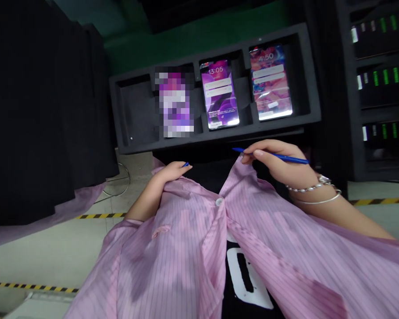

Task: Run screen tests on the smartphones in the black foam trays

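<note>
Head view: the right hand (279, 166) is closed around a blue pen (286, 157), its fingertips pinching the right edge of the pink coat (186, 230) worn near the camera. The left hand (171, 172) curls shut on the coat's left edge. A small blue bit (185, 164) at its fingertips is too hidden to identify. In the tray (306, 71) beyond, one phone (174, 102) is blurred out.

A pink pinstriped smock (186, 248) with a white button (219, 202) covered a black printed shirt (234, 305); silver bracelets (314, 189) circled the right wrist.
</note>
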Motion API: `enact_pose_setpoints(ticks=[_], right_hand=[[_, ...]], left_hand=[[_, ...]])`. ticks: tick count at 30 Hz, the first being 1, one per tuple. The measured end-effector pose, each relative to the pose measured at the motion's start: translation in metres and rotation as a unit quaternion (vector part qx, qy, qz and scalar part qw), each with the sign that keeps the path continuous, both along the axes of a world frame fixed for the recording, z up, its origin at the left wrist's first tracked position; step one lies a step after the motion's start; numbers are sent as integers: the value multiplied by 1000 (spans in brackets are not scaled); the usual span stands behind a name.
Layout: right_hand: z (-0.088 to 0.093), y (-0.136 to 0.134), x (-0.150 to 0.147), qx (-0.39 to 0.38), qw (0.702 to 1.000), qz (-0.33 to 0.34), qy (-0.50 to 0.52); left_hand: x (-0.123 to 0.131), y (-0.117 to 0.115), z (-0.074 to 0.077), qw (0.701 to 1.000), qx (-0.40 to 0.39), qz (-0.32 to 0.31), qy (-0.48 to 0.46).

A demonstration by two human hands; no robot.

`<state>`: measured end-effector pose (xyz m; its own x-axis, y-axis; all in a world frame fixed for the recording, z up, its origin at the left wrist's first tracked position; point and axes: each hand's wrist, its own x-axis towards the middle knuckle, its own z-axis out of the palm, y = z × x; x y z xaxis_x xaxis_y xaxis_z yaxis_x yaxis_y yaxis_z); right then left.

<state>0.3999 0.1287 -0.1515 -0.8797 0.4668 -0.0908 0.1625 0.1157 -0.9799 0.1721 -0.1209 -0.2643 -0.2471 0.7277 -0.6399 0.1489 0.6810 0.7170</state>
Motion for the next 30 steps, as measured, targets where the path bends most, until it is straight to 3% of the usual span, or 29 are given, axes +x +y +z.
enact_pose_setpoints(ticks=[7, 12, 15, 21, 27, 30], right_hand=[[-58, -30, -2, 45, 990, 75, -113], [-99, -53, 8, -18, 990, 49, -134], [-102, -72, 8, -18, 989, 29, -146], [-90, -101, -10, 59, 986, -33, -150], [-100, -83, -30, 136, 966, -113, -189], [-107, -64, -38, 185, 951, -116, -219]], left_hand=[[4, 5, 7, 992, 0, -12, 125], [-14, 14, 14, 970, -3, -35, 242], [-20, 17, 20, 959, 1, -68, 275], [-21, 11, 23, 950, 3, -124, 286], [-17, 4, 24, 943, -7, -126, 309], [-9, 9, 16, 939, -22, -111, 323]])
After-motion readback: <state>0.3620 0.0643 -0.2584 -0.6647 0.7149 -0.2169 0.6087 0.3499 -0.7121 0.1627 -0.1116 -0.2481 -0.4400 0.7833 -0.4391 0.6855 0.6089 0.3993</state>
